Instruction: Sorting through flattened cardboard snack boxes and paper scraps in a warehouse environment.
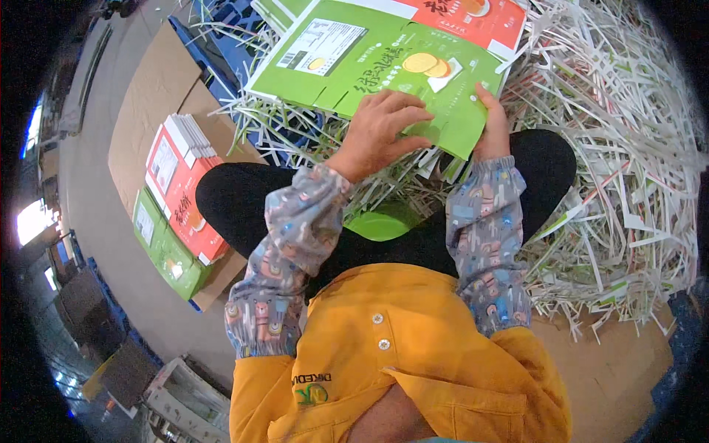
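Green card (347, 77) is gripped by the right hand (493, 129), thumb on top and the other fingers hidden below its near right corner; the left hand (380, 131) has its fingers open and a bit bent over the card's near edge, and I cannot tell if they press down; yellow cookies (426, 66) are printed on it, just past the left fingertips; red card (473, 18) shows farther past both hands; paper strips (598, 162) make a messy heap right of the fingers; nearer the body than the fingers sits a smooth green thing (382, 221) between black legs (546, 161); well left of the fingers, a red stack (190, 198) and a green stack (166, 247) of flat card lie on brown cardboard (148, 103)
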